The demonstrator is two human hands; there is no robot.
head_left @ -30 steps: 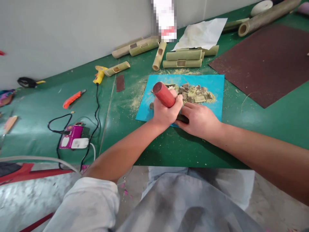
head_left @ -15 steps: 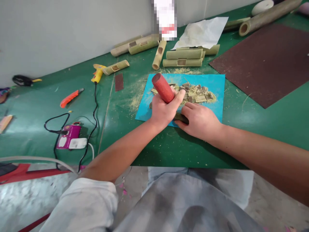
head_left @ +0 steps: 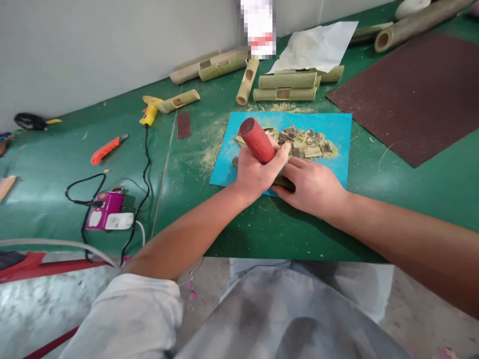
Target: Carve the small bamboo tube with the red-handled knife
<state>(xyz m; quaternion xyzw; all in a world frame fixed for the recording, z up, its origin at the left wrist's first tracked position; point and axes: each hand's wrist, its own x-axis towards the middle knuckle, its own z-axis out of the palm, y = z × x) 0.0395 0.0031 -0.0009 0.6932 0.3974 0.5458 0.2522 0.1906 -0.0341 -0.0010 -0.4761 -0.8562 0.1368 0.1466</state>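
Observation:
My left hand (head_left: 258,174) grips a red wooden handle (head_left: 256,140) that tilts up and away from me over a blue mat (head_left: 337,129). My right hand (head_left: 312,187) lies beside it at the mat's near edge, pressing down a dark bamboo piece (head_left: 283,183) that is mostly hidden under both hands. What the handle's lower end carries is hidden by my fingers. Just beyond the hands, a heap of small cut bamboo chips (head_left: 303,142) lies on the mat.
Several notched bamboo tubes (head_left: 286,87) lie behind the mat, with white paper (head_left: 318,47). A brown sheet (head_left: 411,94) covers the green table (head_left: 56,169) at right. At left are a yellow glue gun (head_left: 150,109), an orange utility knife (head_left: 107,149) and a purple device with cables (head_left: 107,213).
The red handle rose slightly, then came back down and a little to the right. My right hand stays pressed on the bamboo piece. The view drifted slightly.

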